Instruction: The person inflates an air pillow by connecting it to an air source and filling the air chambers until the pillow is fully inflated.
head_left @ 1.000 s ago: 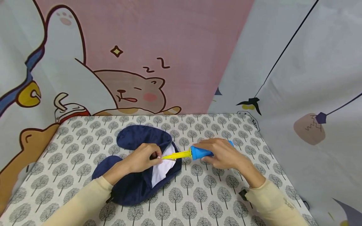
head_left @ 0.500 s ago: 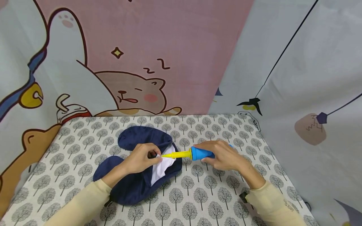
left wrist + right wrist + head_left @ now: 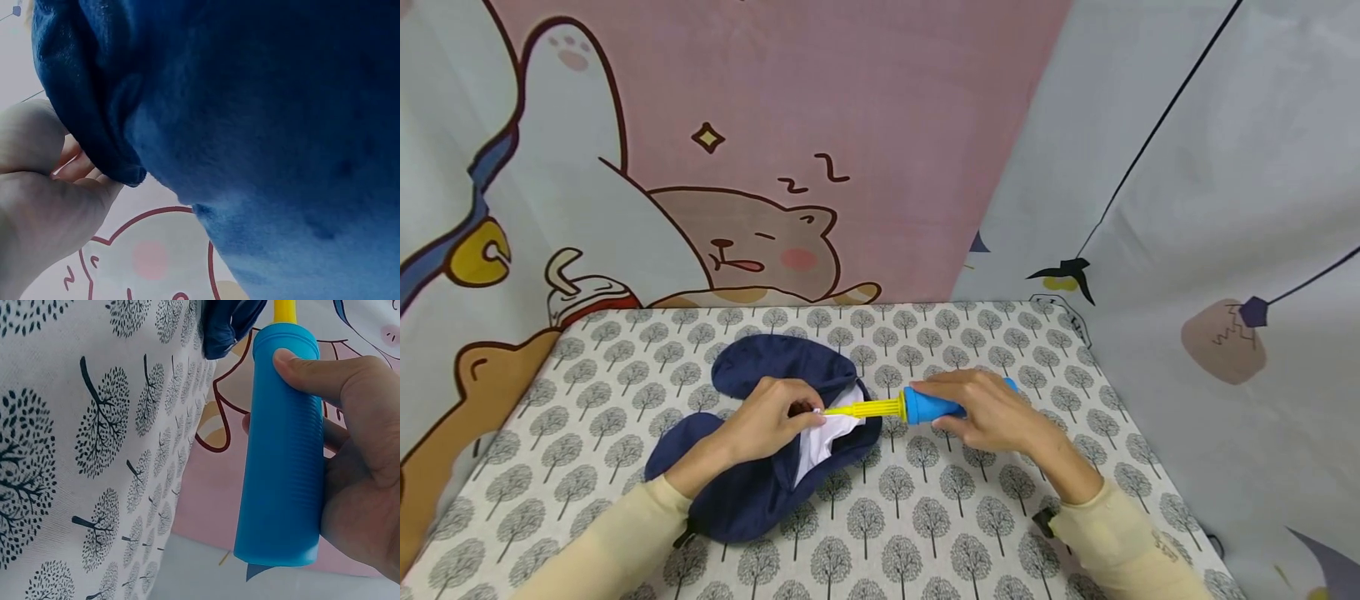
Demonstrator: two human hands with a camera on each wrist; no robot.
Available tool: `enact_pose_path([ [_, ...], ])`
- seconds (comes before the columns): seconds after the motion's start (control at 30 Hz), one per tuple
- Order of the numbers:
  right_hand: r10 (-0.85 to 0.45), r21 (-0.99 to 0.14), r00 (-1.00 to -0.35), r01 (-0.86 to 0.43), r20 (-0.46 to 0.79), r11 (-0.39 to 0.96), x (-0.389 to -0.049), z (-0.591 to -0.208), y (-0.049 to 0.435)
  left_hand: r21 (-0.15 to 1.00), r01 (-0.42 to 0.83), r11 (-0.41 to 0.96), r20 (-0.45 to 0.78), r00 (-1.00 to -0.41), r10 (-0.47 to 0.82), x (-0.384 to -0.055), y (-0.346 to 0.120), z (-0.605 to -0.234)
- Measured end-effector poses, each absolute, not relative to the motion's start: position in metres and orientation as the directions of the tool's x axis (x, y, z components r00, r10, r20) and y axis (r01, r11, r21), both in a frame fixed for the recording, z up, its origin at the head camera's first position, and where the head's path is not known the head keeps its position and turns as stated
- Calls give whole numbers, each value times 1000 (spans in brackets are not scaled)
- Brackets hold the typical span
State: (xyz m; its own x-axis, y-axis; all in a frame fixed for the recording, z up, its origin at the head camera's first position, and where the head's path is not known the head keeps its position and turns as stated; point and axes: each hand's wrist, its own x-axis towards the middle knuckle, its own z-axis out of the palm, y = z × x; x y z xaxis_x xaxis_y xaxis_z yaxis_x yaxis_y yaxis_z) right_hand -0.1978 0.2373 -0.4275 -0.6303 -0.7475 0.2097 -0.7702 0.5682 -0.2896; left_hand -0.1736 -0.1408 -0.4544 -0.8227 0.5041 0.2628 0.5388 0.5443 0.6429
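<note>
A navy, plush, U-shaped neck pillow (image 3: 741,512) lies on the table with its cover parted at the right, baring a white inner lining (image 3: 817,443). My left hand (image 3: 767,423) pinches the lining between thumb and fingers, at the tip of a yellow nozzle (image 3: 876,408). Whether the tip sits inside a valve is hidden by the fingers. That nozzle belongs to a blue hand pump (image 3: 281,450), held level by my right hand (image 3: 988,408) around its body. In the left wrist view, navy plush (image 3: 262,119) covers most of the picture beside the left hand (image 3: 53,200).
The table is covered by a white cloth (image 3: 895,533) printed with grey trees. Behind it hangs a cartoon curtain (image 3: 880,100), with another pale curtain (image 3: 1225,208) along the right. A small black zipper pull (image 3: 687,537) sticks out at the pillow's lower left.
My left hand has drawn the white lining slightly left, and more of the dark opening shows. The nozzle tip has shifted a little left with it. My right hand keeps its grip on the pump.
</note>
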Motion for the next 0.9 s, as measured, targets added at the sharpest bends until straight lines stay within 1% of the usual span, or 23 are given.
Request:
enact_pose_path([
  [0.17, -757, -270, -613, -786, 228, 555, -196, -428, 235, 586, 580, 566, 284, -801, 527, -173, -140, -453],
  [0.33, -751, -277, -614, -786, 243, 553, -196, -430, 233, 569, 587, 576, 306, -801, 514, -173, -138, -453],
  [0.57, -753, -314, -628, -768, 199, 558, -196, -428, 231, 547, 581, 603, 316, -810, 494, -171, -135, -455],
  [0.63, -751, -292, -627, -772, 205, 565, -195, -427, 230, 549, 577, 605, 308, -812, 495, -170, -135, -456],
  [0.77, -756, -214, -606, -795, 247, 567, -194, -426, 228, 560, 577, 595, 297, -810, 506, -171, -135, -459],
  [0.83, -753, -207, -608, -794, 253, 572, -194, -425, 228, 567, 576, 588, 301, -810, 503, -172, -136, -459],
  [0.9, -743, -230, -626, -779, 238, 583, -194, -424, 230, 579, 574, 579, 303, -811, 501, -174, -136, -457],
])
